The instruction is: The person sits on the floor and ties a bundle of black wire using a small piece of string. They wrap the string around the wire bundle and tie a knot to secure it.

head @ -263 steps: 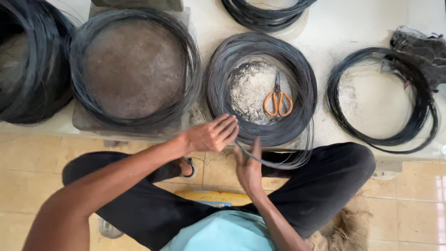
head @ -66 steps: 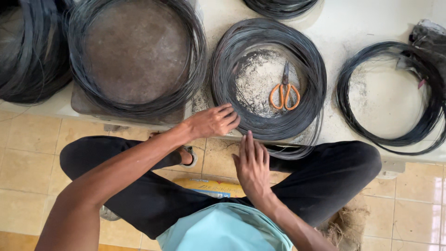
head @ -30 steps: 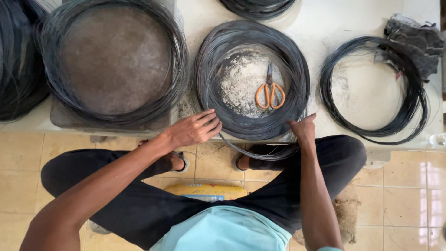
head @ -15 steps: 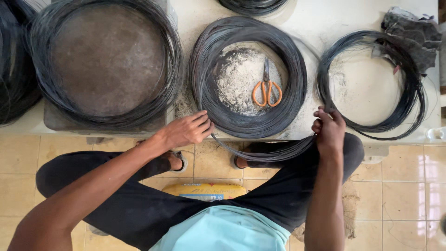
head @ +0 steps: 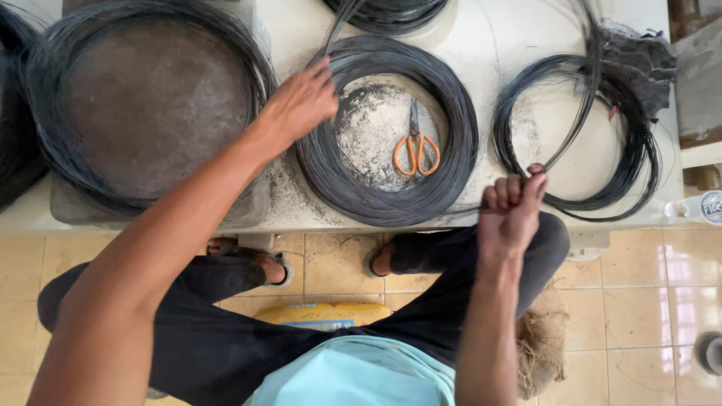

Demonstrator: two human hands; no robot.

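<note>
On the bench [head: 301,203], the left hand [head: 301,101] has moved up from the near edge of the middle wire coil [head: 387,135] to its far left rim, where its fingers now rest curled over the dark strands; whether they grip any strand cannot be told. The right hand [head: 511,207] has risen slightly since half a second ago and is clenched in a fist around a bundle of thin wire strands [head: 583,113], which run up and away from it across the smaller right coil [head: 575,139]. The middle coil is thick, dark grey, wound in many loose turns, and lies flat on the dusty white surface. Orange-handled scissors [head: 416,146] lie closed inside its ring. A larger coil [head: 150,105] sits to the left around a round brown plate.
</note>
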